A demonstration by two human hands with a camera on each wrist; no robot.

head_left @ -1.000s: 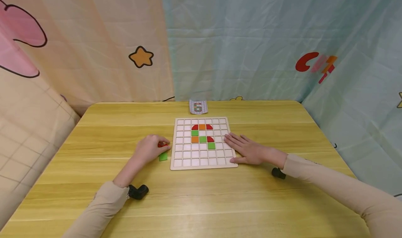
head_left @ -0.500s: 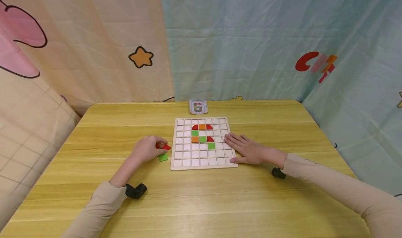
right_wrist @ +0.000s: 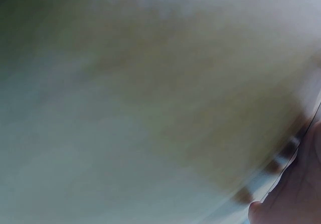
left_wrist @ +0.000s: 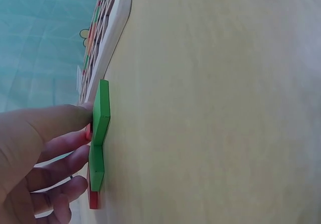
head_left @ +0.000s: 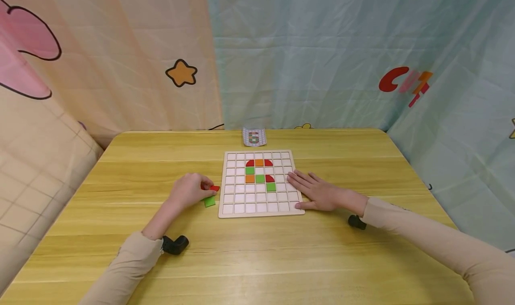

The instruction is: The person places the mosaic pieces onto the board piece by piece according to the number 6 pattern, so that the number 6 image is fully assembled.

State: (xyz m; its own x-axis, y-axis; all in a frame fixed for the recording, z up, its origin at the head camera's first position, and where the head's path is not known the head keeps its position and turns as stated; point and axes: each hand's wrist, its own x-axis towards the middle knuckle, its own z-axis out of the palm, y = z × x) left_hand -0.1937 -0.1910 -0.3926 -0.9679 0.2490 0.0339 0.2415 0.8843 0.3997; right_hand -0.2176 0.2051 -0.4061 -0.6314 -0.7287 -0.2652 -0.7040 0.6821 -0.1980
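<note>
In the head view my left hand (head_left: 188, 191) is left of the board, its thumb and fingertips pinching a red tile (head_left: 215, 188) low over the table. A green tile (head_left: 209, 201) lies just below those fingertips. The left wrist view shows two green tiles (left_wrist: 102, 111) end to end near the thumb, and a second red tile (left_wrist: 94, 199) farther down; the pinched one is mostly hidden by fingers. My right hand (head_left: 318, 191) rests flat, fingers spread, on the right edge of the wooden grid board (head_left: 239, 198). Red, orange and green tiles sit in several of the board's cells.
A small card (head_left: 254, 137) with a coloured grid pattern lies behind the board, near the far edge of the wooden table (head_left: 257, 260). Printed curtains (head_left: 257, 72) hang behind and at both sides. A black device (head_left: 175, 245) is on the left wrist.
My left fingers have shifted slightly at the loose pieces, and more of the red tile now shows beyond the fingertips. The right hand and the tiles on the board have stayed put.
</note>
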